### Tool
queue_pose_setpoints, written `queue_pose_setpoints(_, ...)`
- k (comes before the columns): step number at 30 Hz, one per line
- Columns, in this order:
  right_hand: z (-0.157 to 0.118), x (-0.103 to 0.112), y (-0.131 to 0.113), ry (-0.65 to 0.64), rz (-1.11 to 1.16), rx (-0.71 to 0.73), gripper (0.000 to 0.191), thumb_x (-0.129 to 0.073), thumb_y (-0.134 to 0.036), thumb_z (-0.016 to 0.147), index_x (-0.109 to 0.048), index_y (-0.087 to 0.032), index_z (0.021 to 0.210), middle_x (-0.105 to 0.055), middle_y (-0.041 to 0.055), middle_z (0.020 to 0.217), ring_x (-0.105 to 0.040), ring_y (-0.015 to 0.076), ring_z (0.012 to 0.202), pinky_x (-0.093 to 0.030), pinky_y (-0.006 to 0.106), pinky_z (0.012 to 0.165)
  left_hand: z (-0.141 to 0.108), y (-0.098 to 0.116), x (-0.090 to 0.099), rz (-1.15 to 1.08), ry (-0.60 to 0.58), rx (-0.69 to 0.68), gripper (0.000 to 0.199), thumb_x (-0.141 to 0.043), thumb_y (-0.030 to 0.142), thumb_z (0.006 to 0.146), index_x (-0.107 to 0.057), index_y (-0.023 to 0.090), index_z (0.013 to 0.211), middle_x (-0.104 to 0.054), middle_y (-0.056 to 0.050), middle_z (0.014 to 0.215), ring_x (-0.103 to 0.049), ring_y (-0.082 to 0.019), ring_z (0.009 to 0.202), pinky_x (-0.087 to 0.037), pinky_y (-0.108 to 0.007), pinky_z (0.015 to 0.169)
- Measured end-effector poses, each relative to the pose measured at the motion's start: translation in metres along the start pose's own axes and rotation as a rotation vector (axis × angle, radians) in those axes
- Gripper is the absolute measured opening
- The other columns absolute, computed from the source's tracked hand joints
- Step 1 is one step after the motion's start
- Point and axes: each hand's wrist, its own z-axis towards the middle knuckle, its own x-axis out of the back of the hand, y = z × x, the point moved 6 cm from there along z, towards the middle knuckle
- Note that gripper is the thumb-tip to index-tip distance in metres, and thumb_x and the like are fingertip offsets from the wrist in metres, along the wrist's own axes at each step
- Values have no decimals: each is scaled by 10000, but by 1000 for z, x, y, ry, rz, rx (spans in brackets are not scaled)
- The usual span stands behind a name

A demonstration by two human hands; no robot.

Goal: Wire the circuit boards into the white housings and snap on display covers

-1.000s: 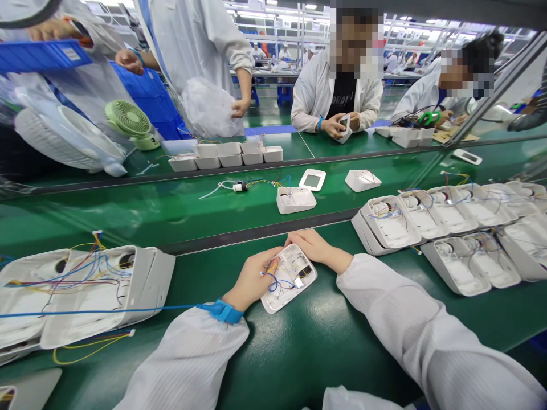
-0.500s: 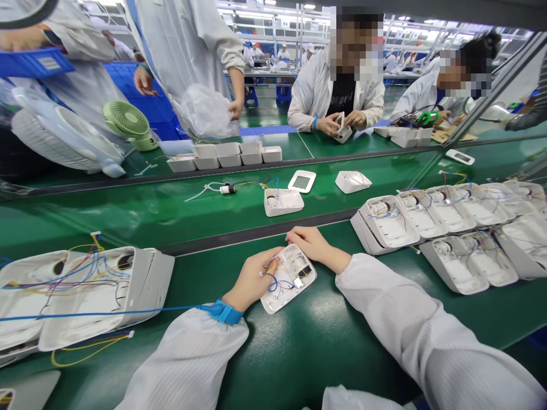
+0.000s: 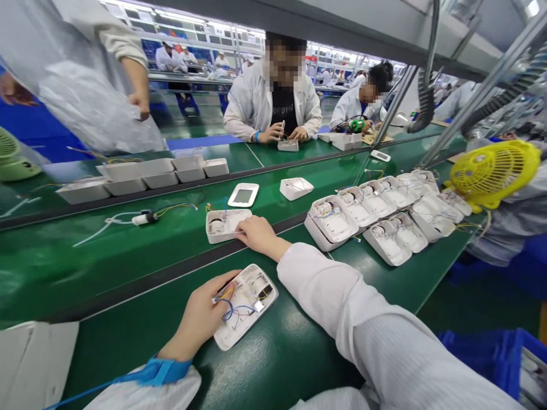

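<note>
My left hand [image 3: 197, 314] grips the left edge of a white plastic housing [image 3: 236, 337], thumb over its rim. Blue, yellow and red wires, a small white connector and a cylindrical motor with a black band lie inside that housing. With its fingers closed on the right end of another open white housing [image 3: 220, 234], my right hand [image 3: 261, 238] reaches to the belt. This second housing also contains a white cylindrical part and thin wires. A blue strap [image 3: 168, 371] with a cord circles my left wrist.
On the belt [image 3: 171, 245] are a display cover [image 3: 243, 195], another white housing [image 3: 296, 188] and a loose wired motor [image 3: 144, 218]. Stacked housings [image 3: 331, 219] stand right, near a yellow fan [image 3: 496, 171]. Across the belt, a person [image 3: 273, 108] handles a white part.
My right hand has left the held housing and reached forward to the one on the belt. My left hand still holds its housing. The view has swung right, bringing the yellow fan into sight.
</note>
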Motion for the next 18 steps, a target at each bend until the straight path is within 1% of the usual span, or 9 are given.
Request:
queue_pose_setpoints(3, -4, 7, -9, -6, -38, 65, 181, -556, -329, 971, -645, -172, 966, -663, 92, 1015, -542, 243, 1029, -403, 358, 886, 1, -4, -1, 11, 2, -10, 403, -486, 427, 855, -710, 216, 1114, -742, -63, 1127, -699, -269, 1028, -565, -354, 887)
queue_pose_setpoints(6, -14, 28, -27, 63, -96, 152, 200, -504, -304, 991, -630, -154, 956, -649, 103, 1007, -525, 245, 1007, -397, 343, 875, 2, -7, -2, 26, 5, -21, 402, -497, 398, 830, -712, 204, 1109, -742, -69, 1125, -700, -275, 1030, -561, -364, 907)
queue_pose_setpoints(9, -35, 67, -45, 217, -132, 173, 255, -426, -307, 1013, -610, -157, 919, -633, 104, 957, -525, 248, 957, -404, 340, 827, 2, -9, -2, 42, -3, -22, 414, -486, 368, 813, -708, 197, 1117, -743, -70, 1121, -702, -277, 1029, -566, -364, 896)
queue_pose_setpoints(11, -59, 100, -50, 319, -100, 132, 283, -393, -331, 1021, -593, -179, 891, -628, 94, 923, -534, 237, 931, -408, 336, 812, 2, -10, -2, 42, -3, -20, 412, -483, 373, 818, -705, 205, 1122, -744, -65, 1120, -704, -273, 1024, -572, -349, 874)
queue_pose_setpoints(12, -73, 116, -49, 364, -73, 102, 284, -386, -343, 1023, -583, -190, 887, -629, 88, 913, -541, 228, 921, -412, 334, 812, 2, -9, -2, 37, -4, -21, 409, -482, 380, 824, -704, 211, 1123, -744, -61, 1120, -705, -272, 1022, -575, -341, 861)
queue_pose_setpoints(14, -107, 151, -36, 459, -24, 40, 273, -407, -361, 1017, -569, -204, 864, -628, 66, 858, -561, 201, 845, -420, 318, 769, 2, -7, -2, 24, -9, -22, 403, -484, 401, 834, -705, 224, 1121, -746, -54, 1115, -707, -271, 1011, -579, -329, 837)
queue_pose_setpoints(15, -125, 169, -24, 519, -17, -4, 260, -429, -361, 1008, -564, -204, 850, -621, 57, 824, -564, 187, 793, -421, 308, 729, 2, -7, -2, 19, -10, -20, 402, -485, 413, 837, -707, 230, 1118, -749, -51, 1107, -710, -271, 999, -581, -327, 825)
queue_pose_setpoints(17, -160, 206, 14, 634, -58, -103, 224, -496, -353, 974, -562, -200, 824, -606, 43, 771, -550, 167, 698, -415, 296, 667, 3, -5, -2, 14, -13, -11, 406, -478, 431, 845, -710, 236, 1115, -753, -48, 1092, -714, -271, 979, -582, -328, 814)
queue_pose_setpoints(18, -176, 225, 39, 688, -114, -161, 220, -521, -355, 958, -564, -198, 809, -598, 38, 750, -539, 163, 670, -410, 297, 656, 3, -5, -2, 13, -10, -7, 410, -478, 439, 846, -711, 235, 1114, -754, -49, 1089, -714, -271, 976, -581, -328, 813)
